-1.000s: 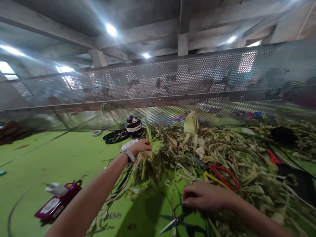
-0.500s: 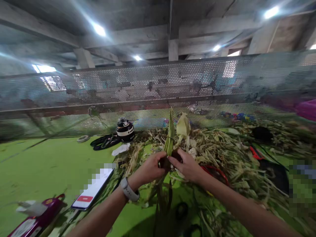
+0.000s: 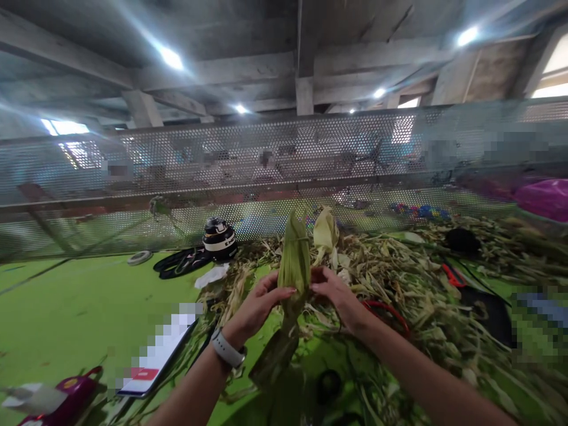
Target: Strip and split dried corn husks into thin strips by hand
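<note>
In the middle of the head view, a green corn husk bundle (image 3: 294, 257) stands upright, broad at its body and pointed at the top. A band seems to cross its upper part. My left hand (image 3: 260, 305) closes on its lower left side, thumb across the front. From the right, my right hand (image 3: 335, 293) pinches its lower edge with thumb and fingertips. Loose husk strips (image 3: 277, 349) hang below the hands. Just behind stands a paler husk piece (image 3: 325, 231), shaped like a bulb. The fingers behind the bundle are hidden.
Husk strips (image 3: 399, 266) pile up on the right of the green table (image 3: 80, 290). Among them lie a red loop (image 3: 390, 310) and a dark, red-trimmed object (image 3: 486, 310). Leftward are a phone (image 3: 160, 355), a magenta tool (image 3: 71, 396) and a black-and-white jar (image 3: 219, 239). A perforated screen (image 3: 186, 171) spans the back.
The husk bundle has turned from a narrow edge-on look to its broad face. Both hands have shifted their hold around its lower part. The camera view has moved slightly.
</note>
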Motion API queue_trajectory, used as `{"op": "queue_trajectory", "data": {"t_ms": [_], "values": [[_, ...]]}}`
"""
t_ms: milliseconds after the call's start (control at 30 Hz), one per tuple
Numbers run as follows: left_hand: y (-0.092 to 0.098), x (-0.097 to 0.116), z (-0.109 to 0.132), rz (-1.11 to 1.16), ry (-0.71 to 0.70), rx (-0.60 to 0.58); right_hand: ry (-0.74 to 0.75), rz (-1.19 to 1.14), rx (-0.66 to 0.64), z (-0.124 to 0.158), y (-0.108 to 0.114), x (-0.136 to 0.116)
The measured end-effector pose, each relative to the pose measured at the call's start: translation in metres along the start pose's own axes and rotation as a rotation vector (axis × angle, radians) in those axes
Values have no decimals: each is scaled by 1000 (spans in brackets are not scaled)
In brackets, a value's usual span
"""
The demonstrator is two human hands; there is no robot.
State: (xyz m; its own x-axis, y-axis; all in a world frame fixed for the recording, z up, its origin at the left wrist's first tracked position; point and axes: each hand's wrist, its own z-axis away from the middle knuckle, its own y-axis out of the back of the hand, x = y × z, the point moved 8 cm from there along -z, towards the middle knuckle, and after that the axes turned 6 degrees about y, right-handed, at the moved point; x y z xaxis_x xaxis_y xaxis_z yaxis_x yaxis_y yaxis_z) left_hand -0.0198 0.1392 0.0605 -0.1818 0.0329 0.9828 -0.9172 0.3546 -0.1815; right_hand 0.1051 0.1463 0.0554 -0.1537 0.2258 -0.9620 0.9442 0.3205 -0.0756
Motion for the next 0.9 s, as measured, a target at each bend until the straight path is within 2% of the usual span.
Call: {"op": "queue_trajectory", "data": {"t_ms": [100, 200, 300, 600, 667, 800, 900], "values": [[-4, -4, -1, 36, 25, -12, 36, -79, -29, 0, -3, -6], [-1, -5, -3, 60, 14, 51, 94, -39, 75, -3, 7, -5], [3, -4, -4, 74, -13, 101, 91, 10, 136, -6, 17, 2], [7, 1, -8, 146, -36, 41, 96, 112, 103, -3, 16, 2], [7, 2, -8, 155, -40, 30, 169, 242, 139, 0, 17, -7], [5, 5, -8, 140, -38, 11, 487, 632, 211, 13, 12, -40], [1, 6, -6, 86, 6, -60, 616, 706, 190, 19, 5, -50]]}}
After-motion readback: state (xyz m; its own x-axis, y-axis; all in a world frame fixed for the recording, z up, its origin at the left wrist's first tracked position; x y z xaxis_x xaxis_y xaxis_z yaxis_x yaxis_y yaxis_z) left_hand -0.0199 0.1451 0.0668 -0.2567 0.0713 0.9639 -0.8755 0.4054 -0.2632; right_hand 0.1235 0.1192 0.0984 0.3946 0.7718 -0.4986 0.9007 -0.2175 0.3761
